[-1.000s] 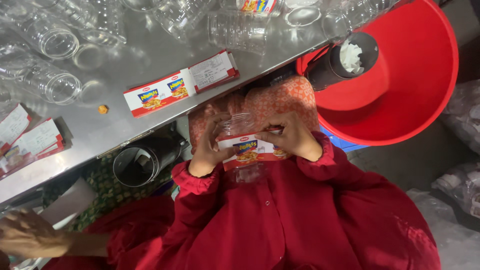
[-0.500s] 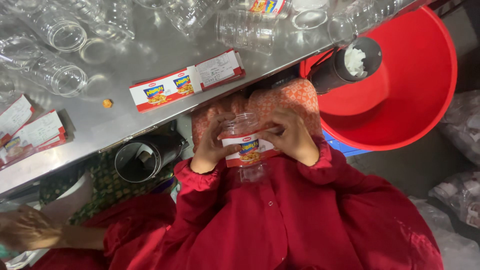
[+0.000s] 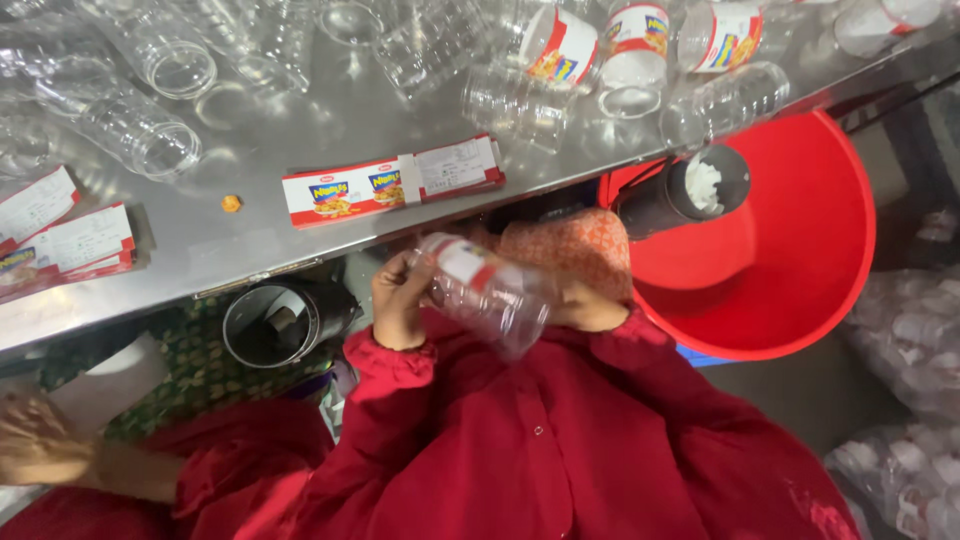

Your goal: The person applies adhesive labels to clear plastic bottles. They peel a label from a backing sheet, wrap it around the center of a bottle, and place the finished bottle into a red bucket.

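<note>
Fingers of my left hand [image 3: 398, 300] curl around the neck of a clear plastic jar [image 3: 490, 292], pinching it at its nine o'clock end. My right hand [image 3: 588, 308] cups the jar's base at three o'clock, fingers hidden behind it. Jar lies tilted below the steel table [image 3: 300, 150] edge, over my lap.

The left hand [image 3: 398, 300] and right hand [image 3: 585, 308] hold a clear plastic jar [image 3: 490, 292] tilted on its side, a red and white label wrapped round its neck end. Above them a steel counter [image 3: 300, 160] carries empty jars [image 3: 150, 140], labelled jars [image 3: 640, 35] and a strip of labels [image 3: 390, 182]. A red tub [image 3: 800, 250] stands just beside the right hand.
</note>
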